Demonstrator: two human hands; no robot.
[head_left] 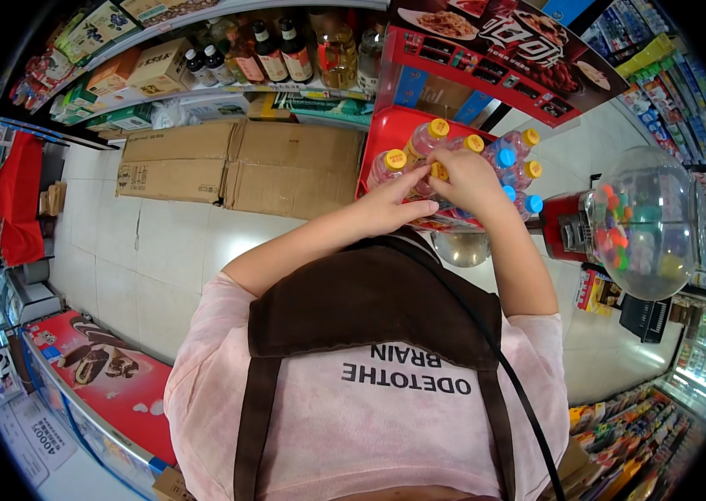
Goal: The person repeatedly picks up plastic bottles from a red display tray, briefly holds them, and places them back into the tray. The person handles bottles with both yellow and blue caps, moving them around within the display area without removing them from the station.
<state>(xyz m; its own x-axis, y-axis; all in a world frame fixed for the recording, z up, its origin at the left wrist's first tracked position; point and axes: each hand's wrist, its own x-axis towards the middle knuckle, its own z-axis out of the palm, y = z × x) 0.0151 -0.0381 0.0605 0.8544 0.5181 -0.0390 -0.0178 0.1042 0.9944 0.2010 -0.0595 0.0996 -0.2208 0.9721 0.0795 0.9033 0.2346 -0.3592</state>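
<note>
Several clear plastic bottles with yellow or blue caps stand close together on a red display rack (375,131) in front of me. Both of my hands meet at one yellow-capped bottle (439,172) at the near side of the group. My left hand (391,203) comes from the left, with thumb and fingers around the side of this bottle. My right hand (467,178) bends over it from the right, fingers curled at its cap. The fingertips partly hide the bottle. A further yellow-capped bottle (388,165) stands just beyond my left hand, and blue-capped bottles (505,159) are beside my right.
Brown cardboard boxes (294,167) lie on the floor left of the rack, under a shelf of dark sauce bottles (269,54). A clear globe machine (645,221) with colourful balls stands at the right. A red-topped freezer (106,376) is at the lower left.
</note>
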